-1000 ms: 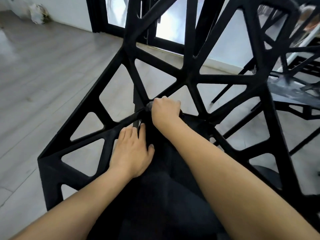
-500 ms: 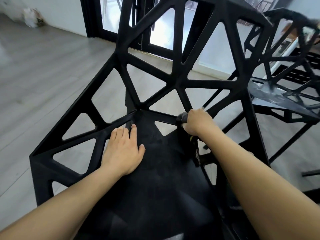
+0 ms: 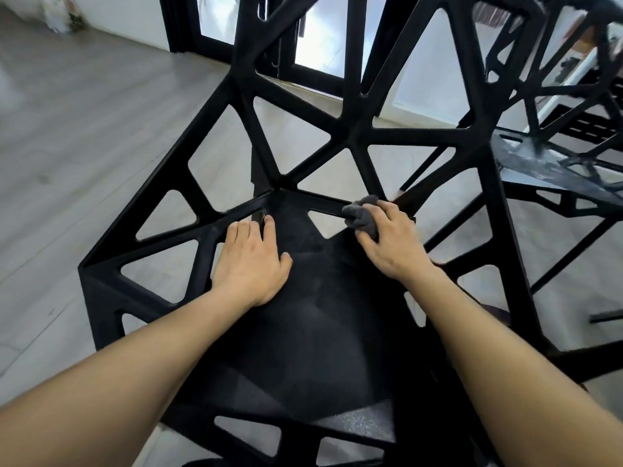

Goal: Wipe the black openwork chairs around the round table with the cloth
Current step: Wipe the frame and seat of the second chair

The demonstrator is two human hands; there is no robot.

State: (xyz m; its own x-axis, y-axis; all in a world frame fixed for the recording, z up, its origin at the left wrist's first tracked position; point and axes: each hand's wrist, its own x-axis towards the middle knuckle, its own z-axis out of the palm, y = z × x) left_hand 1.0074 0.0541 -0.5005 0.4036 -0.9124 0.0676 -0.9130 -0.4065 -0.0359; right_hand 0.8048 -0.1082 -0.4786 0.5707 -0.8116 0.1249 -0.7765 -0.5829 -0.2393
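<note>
A black openwork chair (image 3: 357, 133) fills the view, its seat below me and its triangulated back rising ahead. My left hand (image 3: 251, 262) lies flat with straight fingers on the left part of the seat. My right hand (image 3: 391, 241) grips a bunched grey cloth (image 3: 362, 215) and presses it against the bar where the seat's back right meets the backrest.
A second black openwork chair (image 3: 553, 163) stands close on the right. Grey wood floor (image 3: 84, 136) spreads to the left. Black-framed glass doors (image 3: 323, 38) are behind the chair. A pale bundle (image 3: 60, 11) lies by the far left wall.
My right hand has slid the cloth from the middle of the seat's back edge to its right end. My left hand has stayed flat on the seat.
</note>
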